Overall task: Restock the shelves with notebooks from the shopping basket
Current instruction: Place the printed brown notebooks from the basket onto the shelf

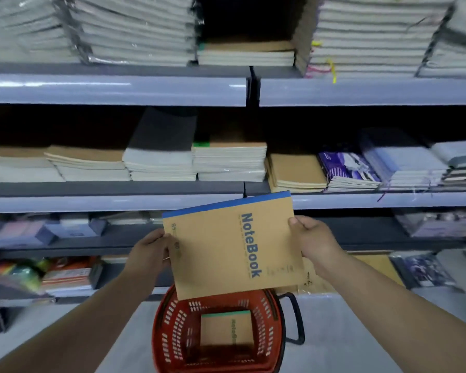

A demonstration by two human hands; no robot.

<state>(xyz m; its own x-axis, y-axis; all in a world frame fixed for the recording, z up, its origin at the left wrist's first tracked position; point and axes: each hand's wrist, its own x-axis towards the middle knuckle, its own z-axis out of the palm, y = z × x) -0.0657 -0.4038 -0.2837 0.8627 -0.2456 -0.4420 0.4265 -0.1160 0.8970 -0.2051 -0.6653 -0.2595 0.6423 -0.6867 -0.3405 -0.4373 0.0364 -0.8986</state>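
Nearest the lens, two bare forearms were seen reaching forward. Between them a kraft-covered notebook (pixel 234 246), with a blue spine band and "NoteBook" printed in blue, was held up with its cover toward the camera. Its left edge was gripped by the left hand (pixel 151 251) and its right edge by the right hand (pixel 314 242), the fingers of each curled round the cover. Directly below, on the pale floor, a red plastic shopping basket (pixel 170 327) was standing with its black handle (pixel 296 319) dropped to the right. One more kraft notebook, green-banded (pixel 223 329), was lying flat in its bottom. Beyond the hands, the middle shelf (pixel 113 203) was loaded with stacks, among them a green-banded kraft stack (pixel 229 162) and, just beside it to the right, a lower stack of plain kraft covers (pixel 296 168). The step in hand was judged to be the carry from basket to shelf, the notebook being clear of the basket but not yet laid down. The next move would call for a matching stack to be chosen; the lower kraft stack seemed likeliest, though its spine colour could not be made out. The notebook would then have to be tipped level and slid on top before both grips were let go.
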